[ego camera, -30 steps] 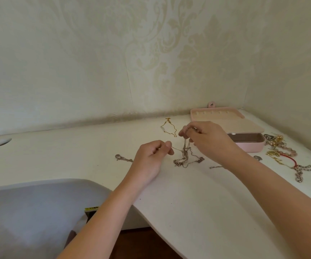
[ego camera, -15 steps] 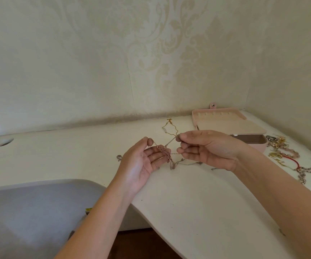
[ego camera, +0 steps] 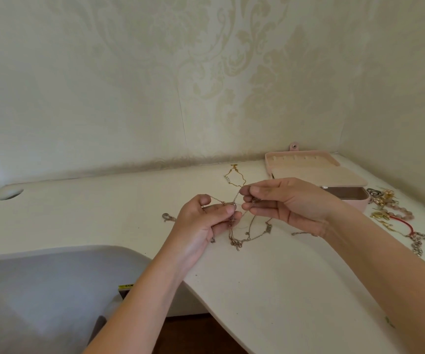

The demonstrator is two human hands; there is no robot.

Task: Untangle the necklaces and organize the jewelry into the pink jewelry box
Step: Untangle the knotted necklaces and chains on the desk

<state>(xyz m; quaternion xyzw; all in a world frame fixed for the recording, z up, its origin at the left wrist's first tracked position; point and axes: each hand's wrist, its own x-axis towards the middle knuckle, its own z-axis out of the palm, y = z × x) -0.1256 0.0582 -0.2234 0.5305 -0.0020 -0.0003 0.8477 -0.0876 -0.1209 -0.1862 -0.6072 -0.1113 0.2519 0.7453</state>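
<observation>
Looks early in the task, well short of half done. Nothing visibly sorted into the pink jewelry box: lid thrown back, only a strip of the base showing past the right wrist, no jewelry seen in that strip, the rest hidden.

Mid-untangling at present. Tangled necklaces held up just left of the box and nearer the person, knotted in the middle, with loops and clasps hanging toward the white table. Left hand with fingers curled in, thumb and fingertips pinching a fine strand at the knot. Right hand closed in a light pinch on another strand of the same tangle, the other fingers loosely bent below it. Chain pulled fairly taut between the two pinches.

Possibly already freed: a gold necklace lying alone just left of the box, against the back of the table.

Left to do, by this reading: teasing the knot apart, then boxing everything. Waiting outside the box:
- a heap of mixed jewelry just right of it
- a red bracelet and a chunky silver chain beyond that heap, nearer the person
- a small silver piece well to the left, past the left hand
- a short chain end under the right wrist
</observation>
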